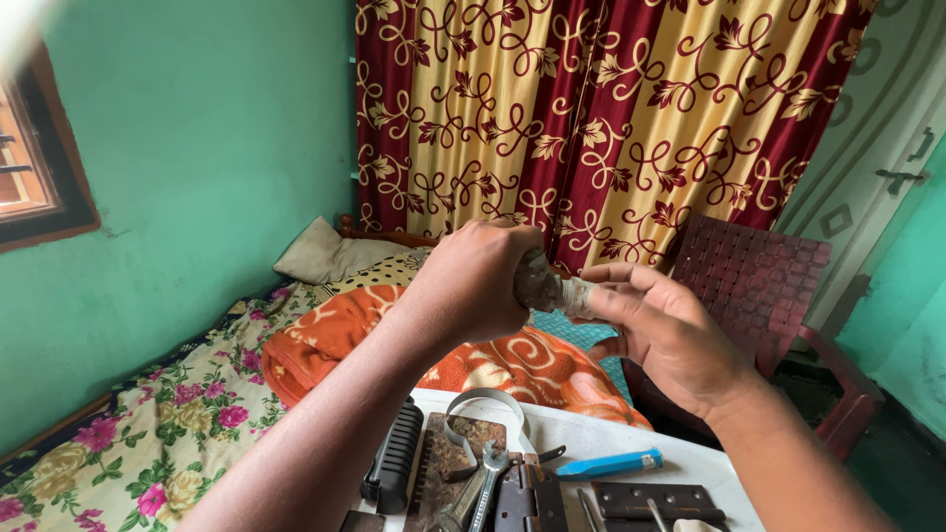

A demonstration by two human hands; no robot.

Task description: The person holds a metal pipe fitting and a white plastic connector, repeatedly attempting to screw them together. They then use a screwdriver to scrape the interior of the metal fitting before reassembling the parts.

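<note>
Small grey object (548, 286): largely concealed by the left hand (471, 286) and the fingers (616, 298) of the right hand (670, 340); kind indeterminate. Hinges (645, 502), wrench (473, 498) and white surface (591, 433): truncated by lower edge.

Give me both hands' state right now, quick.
Left hand: closed around one end of a small grimy metal part.
Right hand: fingers pinching the other end of the same part, palm partly open.
</note>
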